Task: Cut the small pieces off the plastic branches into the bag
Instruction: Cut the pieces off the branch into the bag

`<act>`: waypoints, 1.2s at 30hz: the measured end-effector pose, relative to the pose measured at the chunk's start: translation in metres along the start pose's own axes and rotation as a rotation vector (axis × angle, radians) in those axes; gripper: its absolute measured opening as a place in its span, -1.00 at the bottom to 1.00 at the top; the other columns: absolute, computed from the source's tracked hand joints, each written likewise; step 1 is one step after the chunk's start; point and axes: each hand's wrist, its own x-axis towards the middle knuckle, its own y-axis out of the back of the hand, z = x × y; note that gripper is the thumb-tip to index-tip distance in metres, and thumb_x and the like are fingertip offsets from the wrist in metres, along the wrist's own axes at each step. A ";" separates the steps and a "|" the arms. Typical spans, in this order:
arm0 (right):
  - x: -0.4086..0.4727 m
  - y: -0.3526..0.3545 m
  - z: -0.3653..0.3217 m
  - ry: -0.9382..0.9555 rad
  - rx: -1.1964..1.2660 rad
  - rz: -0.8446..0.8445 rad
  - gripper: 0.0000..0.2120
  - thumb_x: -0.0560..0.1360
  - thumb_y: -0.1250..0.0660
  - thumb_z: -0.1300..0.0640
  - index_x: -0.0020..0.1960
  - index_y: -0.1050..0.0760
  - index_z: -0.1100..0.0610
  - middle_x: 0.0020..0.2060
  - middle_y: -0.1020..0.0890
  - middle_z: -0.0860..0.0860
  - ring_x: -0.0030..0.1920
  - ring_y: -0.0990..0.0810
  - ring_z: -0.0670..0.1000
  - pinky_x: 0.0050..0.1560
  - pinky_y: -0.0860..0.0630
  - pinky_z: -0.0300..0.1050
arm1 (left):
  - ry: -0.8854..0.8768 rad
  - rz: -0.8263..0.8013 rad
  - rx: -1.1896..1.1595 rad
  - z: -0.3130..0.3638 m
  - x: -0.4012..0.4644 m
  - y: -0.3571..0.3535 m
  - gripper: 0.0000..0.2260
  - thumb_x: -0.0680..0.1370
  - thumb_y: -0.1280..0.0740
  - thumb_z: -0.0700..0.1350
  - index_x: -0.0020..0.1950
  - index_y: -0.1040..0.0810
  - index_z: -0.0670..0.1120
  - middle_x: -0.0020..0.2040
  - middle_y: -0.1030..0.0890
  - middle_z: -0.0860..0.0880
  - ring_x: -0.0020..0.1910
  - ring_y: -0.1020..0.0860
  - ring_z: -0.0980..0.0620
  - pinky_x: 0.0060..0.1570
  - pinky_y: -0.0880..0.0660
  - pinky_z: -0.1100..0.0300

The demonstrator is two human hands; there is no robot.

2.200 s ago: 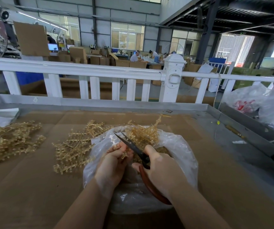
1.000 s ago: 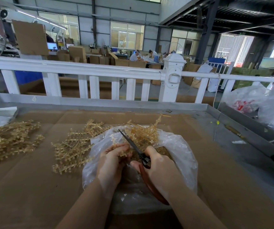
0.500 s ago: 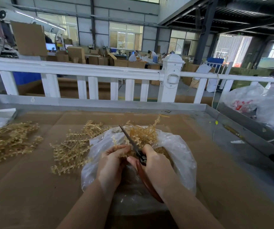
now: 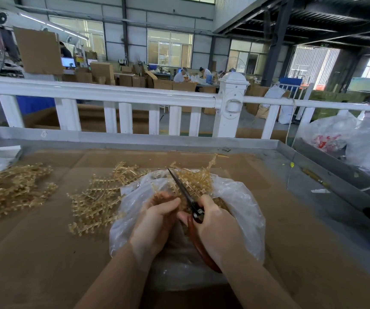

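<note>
A clear plastic bag (image 4: 242,210) lies open on the cardboard-covered table (image 4: 46,253) in front of me. My left hand (image 4: 155,221) pinches a tan plastic branch (image 4: 159,192) over the bag's mouth. My right hand (image 4: 217,228) grips red-handled scissors (image 4: 186,197), whose dark blades are closed and point up and away beside the branch. More tan branches (image 4: 197,177) stick out of the bag's far side. A loose pile of branches (image 4: 99,197) lies just left of the bag.
A second pile of branches (image 4: 12,190) sits at the far left. The table has a raised metal rim (image 4: 135,141), with a white railing (image 4: 112,92) behind it. Filled plastic bags (image 4: 335,134) stand to the right.
The scissor blades, spread apart 2.2 s ago, have closed. Both hands have shifted slightly left and nearer over the bag.
</note>
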 end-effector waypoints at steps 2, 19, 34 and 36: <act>0.000 0.001 0.003 -0.003 0.023 0.005 -0.69 0.48 -0.28 -0.24 0.04 -0.39 -0.03 -0.17 -0.61 -0.10 -0.13 -0.59 -0.10 -0.11 -0.52 -0.23 | -0.022 0.014 0.025 -0.001 0.000 0.001 -0.72 0.32 -0.36 -0.41 -0.01 -0.45 -0.23 -0.11 -0.66 -0.30 -0.20 -0.68 -0.19 -0.24 -0.63 0.03; -0.013 0.011 0.008 0.121 -0.023 -0.044 -0.72 0.42 -0.34 -0.25 -0.08 -0.37 -0.10 -0.31 -0.50 -0.16 -0.27 -0.48 -0.23 -0.28 -0.37 -0.42 | -0.069 0.288 -0.228 0.006 0.010 0.009 -0.59 0.51 -0.27 -0.44 0.35 -0.40 -0.27 0.04 -0.60 -0.24 -0.05 -0.63 -0.07 -0.29 -0.64 0.15; -0.013 0.013 0.008 0.115 -0.111 -0.107 -0.72 0.43 -0.29 -0.28 -0.09 -0.31 -0.13 -0.35 -0.45 -0.17 -0.30 -0.45 -0.18 -0.37 -0.29 -0.38 | -0.085 0.278 -0.285 0.009 0.005 0.004 -0.87 0.53 -0.27 -0.40 -0.08 -0.45 -0.18 -0.29 -0.65 -0.11 -0.37 -0.66 0.09 -0.46 -0.54 0.32; -0.010 0.013 0.005 0.101 -0.090 -0.106 -0.73 0.44 -0.29 -0.28 -0.09 -0.33 -0.13 -0.36 -0.45 -0.19 -0.31 -0.43 -0.21 -0.38 -0.28 -0.40 | -0.069 0.265 -0.281 0.009 0.004 0.005 -0.85 0.52 -0.28 -0.39 -0.04 -0.45 -0.16 -0.29 -0.67 -0.11 -0.34 -0.67 0.05 -0.46 -0.54 0.32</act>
